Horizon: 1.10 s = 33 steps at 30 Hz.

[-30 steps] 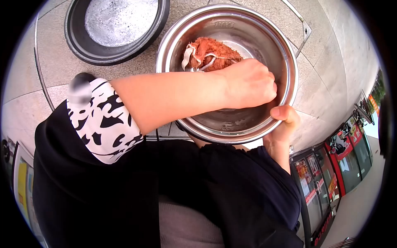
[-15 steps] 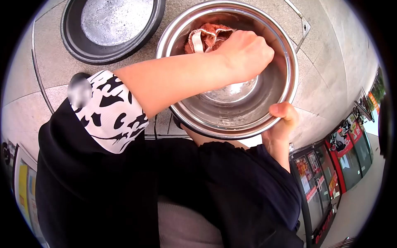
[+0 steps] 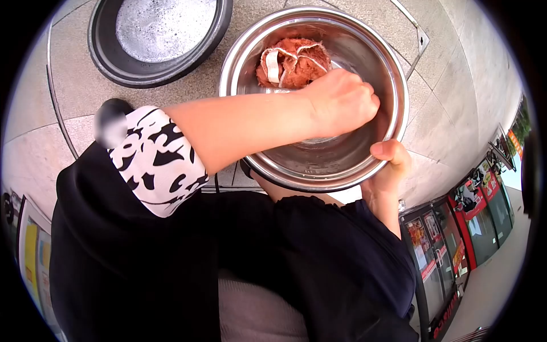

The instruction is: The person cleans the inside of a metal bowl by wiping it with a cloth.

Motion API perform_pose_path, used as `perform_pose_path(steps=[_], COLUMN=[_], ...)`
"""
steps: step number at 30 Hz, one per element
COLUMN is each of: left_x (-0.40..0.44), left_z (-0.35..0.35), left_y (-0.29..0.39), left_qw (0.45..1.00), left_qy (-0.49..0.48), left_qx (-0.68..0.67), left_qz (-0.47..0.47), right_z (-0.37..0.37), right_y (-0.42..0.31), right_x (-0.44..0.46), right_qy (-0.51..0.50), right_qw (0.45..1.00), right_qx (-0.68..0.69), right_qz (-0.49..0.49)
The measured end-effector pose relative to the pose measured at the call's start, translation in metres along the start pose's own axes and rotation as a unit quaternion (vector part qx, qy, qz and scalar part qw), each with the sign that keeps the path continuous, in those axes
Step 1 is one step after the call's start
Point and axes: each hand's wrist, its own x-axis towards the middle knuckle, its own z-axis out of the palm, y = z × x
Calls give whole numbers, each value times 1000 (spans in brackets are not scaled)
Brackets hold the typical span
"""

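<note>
Sitting nearer than before: left grip [image 3: 345, 104], fisted, contents hidden | more reddish cloth [image 3: 297, 64] showing | right grip [image 3: 390, 164] pinching bowl [image 3: 319, 182] rim

Bright daylight; glare on steel bowl [image 3: 322, 163]; fisheye bends edges; corners black.

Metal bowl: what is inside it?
A reddish, fuzzy cloth with pale edging. The left hand and forearm, reaching across the bowl, hide part of its floor from view.
</note>
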Motion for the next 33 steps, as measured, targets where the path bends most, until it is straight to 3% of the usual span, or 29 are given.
perform_pose_path(steps=[3, 5, 12, 13, 15, 17, 18, 21, 22, 23, 25, 28, 33], left_x=[16, 23, 19, 18, 18, 12, 9, 10, 13, 18, 22, 23, 23], left_z=[-5, -12, -10, -8, -4, 7, 10, 8, 6, 0, 0, 1, -6], left_y=[-25, -24, -29, -27, -22, -21, -16, -24, -34, -40, -37, -33, -36], left_qw=[993, 974, 916, 915, 952, 991, 991, 993, 984, 975, 964, 953, 953], left_qy=[29, -8, 33, 33, 33, 124, 128, 111, 140, 102, 98, 54, -22], left_qx=[-6, -21, -113, -114, -38, 11, 11, 26, 8, 10, 8, -7, -2], left_qz=[-118, -226, -384, -386, -302, -45, 20, -37, -108, -198, -247, -297, -302], right_z=[-4, -9, -2, -3, -11, -15, -17, -8, -9, -11, -6, -6, -1], right_y=[-7, -6, -6, -4, 1, 1, 0, -2, -1, 1, -2, 0, 2], right_x=[2, 1, 0, 1, 4, 5, 5, 4, 5, 4, 1, 6, 4], right_qy=[0, 54, 22, 26, 31, 36, 23, -15, -12, -5, 6, 20, 34], right_qw=[995, 988, 991, 991, 993, 994, 994, 994, 993, 993, 993, 993, 989], right_qx=[-103, -144, -124, -129, -112, -94, -99, -99, -98, -97, -103, -96, -98], right_qz=[-16, -21, -37, -32, -38, -45, -49, -52, -62, -70, -65, -72, -104])
